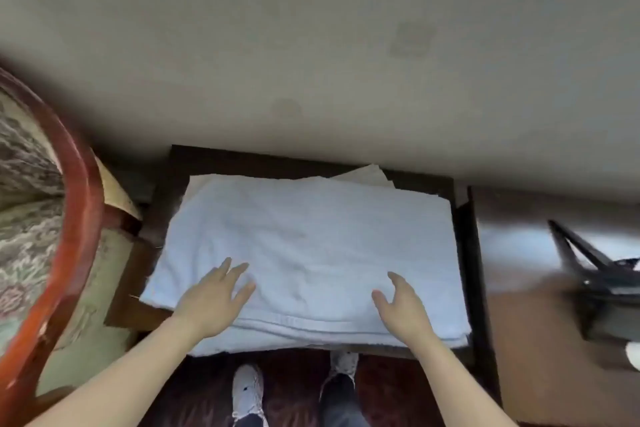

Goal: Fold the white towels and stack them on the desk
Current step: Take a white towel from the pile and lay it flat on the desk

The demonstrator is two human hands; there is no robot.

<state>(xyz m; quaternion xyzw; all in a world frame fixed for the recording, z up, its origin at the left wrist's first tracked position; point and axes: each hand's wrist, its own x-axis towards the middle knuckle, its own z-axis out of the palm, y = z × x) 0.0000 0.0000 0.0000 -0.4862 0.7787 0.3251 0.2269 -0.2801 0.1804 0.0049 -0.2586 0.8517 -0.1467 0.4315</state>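
The left hand (pixel 214 298) is laid flat on the near edge of the top white towel (pixel 311 239), its fingers straight and fanned apart. The right hand (pixel 403 305) is held open at the same edge, fingers loosely bent and thumb apart; whether its palm touches the cloth cannot be told. Nothing is gripped by either hand. The towel is seen folded into a broad rectangle and spread over a stack of folded towels (pixel 367 173), whose corners show at the far side. The stack is carried by the dark desk (pixel 464 253), set against a pale wall (pixel 311 45). A red-framed patterned chair (pixel 81 204) is seen on the left and a blurred black object (pixel 588 274) on the right.
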